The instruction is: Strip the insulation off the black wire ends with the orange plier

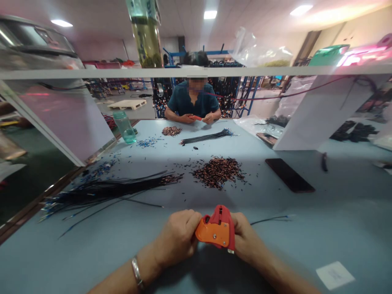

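Note:
My right hand [243, 237] is wrapped round a red and orange wire stripper [214, 232], held above the near middle of the table. Closed fingers of my left hand [179, 234] meet the tool's left end; what they pinch, if anything, is hidden. Past the tool lies a heap of short black and copper-coloured bits [218, 172]. A thick bundle of black wires [113, 188] with blue ends stretches across the left side. Just right of my right hand, a few thin black wires [271, 219] lie on the table.
Opposite, a person [193, 102] holds a red tool. A dark phone [289, 174] lies at right, a white paper square [335, 275] nearer. A green bottle [124, 127], another wire bundle [208, 136] and a smaller heap [171, 130] are farther back. A shelf [107, 73] spans above the table.

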### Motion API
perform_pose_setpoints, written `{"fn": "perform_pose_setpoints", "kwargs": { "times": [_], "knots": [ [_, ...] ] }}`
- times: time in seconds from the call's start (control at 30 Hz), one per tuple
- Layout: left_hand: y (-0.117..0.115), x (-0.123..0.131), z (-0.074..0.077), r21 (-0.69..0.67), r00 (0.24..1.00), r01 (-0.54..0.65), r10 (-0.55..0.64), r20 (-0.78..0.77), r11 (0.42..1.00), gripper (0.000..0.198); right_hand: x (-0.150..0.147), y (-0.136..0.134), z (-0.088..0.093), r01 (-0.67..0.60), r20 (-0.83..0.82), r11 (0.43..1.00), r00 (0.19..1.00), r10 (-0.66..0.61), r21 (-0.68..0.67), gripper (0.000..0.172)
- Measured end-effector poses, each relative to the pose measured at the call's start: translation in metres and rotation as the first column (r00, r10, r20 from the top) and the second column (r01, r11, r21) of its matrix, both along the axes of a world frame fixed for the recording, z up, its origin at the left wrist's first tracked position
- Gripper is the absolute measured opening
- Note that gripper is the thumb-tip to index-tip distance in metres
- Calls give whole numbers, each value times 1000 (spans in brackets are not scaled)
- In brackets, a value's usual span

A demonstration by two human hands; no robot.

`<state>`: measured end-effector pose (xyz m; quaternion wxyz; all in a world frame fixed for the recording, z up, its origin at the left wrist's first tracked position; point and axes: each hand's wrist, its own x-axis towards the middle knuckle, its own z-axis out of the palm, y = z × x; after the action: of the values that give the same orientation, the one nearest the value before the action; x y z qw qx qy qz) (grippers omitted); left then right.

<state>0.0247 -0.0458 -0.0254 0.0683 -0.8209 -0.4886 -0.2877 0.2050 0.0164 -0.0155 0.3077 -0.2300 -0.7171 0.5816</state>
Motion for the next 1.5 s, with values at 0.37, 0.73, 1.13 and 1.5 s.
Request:
{"fn": "perform_pose_setpoints", "kwargs": {
  "times": [0.37, 0.73, 1.13, 1.5],
  "knots": [
    [2, -1, 1, -51, 997, -21, 25, 78, 998, 11, 0, 4, 0, 16, -4, 998, 1000, -15, 56, 17],
    [10, -22, 31, -468, 741, -24, 329, 585, 884, 10, 22, 37, -14, 236, 193, 795, 895, -402, 558, 24],
    [13, -33, 33, -420, 10, 650, 545, 838, 634, 23, 23, 36, -19, 125, 279, 781, 890, -361, 612, 22],
    [16, -27, 26, -416, -126, 589, 587, 799, 693, 21, 9, 18, -21, -50, 292, 749, 936, -195, 661, 32]
  ]
}}
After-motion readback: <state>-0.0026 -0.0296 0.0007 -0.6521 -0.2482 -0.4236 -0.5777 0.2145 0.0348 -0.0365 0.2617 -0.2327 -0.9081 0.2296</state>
